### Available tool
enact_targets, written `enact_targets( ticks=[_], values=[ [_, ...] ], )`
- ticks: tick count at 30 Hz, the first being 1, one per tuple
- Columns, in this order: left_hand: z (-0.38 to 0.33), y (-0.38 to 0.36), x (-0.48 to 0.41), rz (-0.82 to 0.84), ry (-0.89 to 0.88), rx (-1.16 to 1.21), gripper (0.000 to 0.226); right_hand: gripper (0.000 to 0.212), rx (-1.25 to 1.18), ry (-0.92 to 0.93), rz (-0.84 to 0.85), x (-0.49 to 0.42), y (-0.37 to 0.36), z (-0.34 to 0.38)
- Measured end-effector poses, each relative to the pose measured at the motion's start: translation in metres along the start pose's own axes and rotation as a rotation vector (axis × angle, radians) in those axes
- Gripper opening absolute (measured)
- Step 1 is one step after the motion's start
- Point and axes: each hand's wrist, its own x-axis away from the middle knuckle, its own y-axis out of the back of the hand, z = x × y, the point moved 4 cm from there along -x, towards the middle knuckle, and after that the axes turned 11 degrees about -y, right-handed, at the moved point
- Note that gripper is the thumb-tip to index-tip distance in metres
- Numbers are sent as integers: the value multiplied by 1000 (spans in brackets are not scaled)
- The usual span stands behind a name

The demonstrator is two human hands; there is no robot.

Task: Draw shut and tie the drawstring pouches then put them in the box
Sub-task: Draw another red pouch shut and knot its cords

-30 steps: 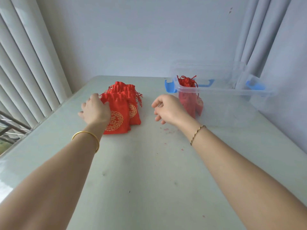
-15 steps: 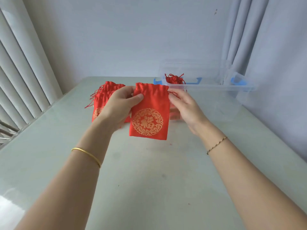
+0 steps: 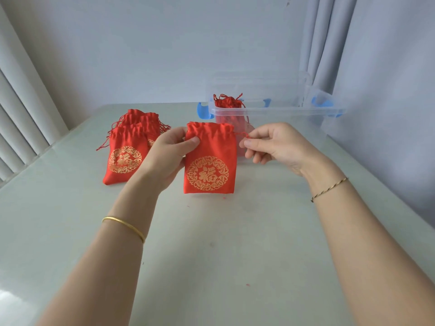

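A red drawstring pouch (image 3: 210,161) with a gold round emblem hangs upright over the table, its mouth still wide. My left hand (image 3: 168,156) pinches its upper left edge, thumb on the front. My right hand (image 3: 273,144) pinches the red drawstring (image 3: 242,134) that comes out of the pouch's right side. A pile of like red pouches (image 3: 131,147) lies on the table to the left. The clear plastic box (image 3: 277,111) with blue latches stands behind, with a tied red pouch (image 3: 229,105) inside at its left end.
The pale table (image 3: 211,243) ends at a wall behind the box. Vertical blinds (image 3: 21,109) run along the left edge and a grey curtain (image 3: 376,67) hangs at the right. Small red thread bits dot the tabletop.
My left hand lifted one pouch off the pile and brought it to the middle. My right hand came to its right side and now pinches the drawstring, slightly away from the pouch.
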Motion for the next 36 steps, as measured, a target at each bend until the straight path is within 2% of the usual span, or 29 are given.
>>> enact_targets(
  ticks=[9, 13, 16, 21, 27, 30, 36],
  values=[
    [1, 0, -4, 10, 28, -38, 15, 21, -22, 1, -36, -1, -1, 0],
    [-4, 8, -4, 31, 32, -163, 17, 25, -36, -16, -74, 0, 4, 1],
    [-12, 16, -6, -23, -20, -340, 25, 25, -44, -28, -91, 1, 7, 2],
    [-26, 25, -8, -120, -220, -821, 18, 24, -54, -55, -150, 1, 10, 0],
    [-32, 33, -8, -159, -284, -1042, 10, 23, -94, -99, -203, 1, 14, -2],
    [-34, 37, -8, -144, -279, -1037, 9, 22, -140, -132, -271, 1, 16, -3],
    [-31, 43, -8, -152, -219, -822, 11, 24, -170, -185, -369, 2, 18, -5]
  ],
)
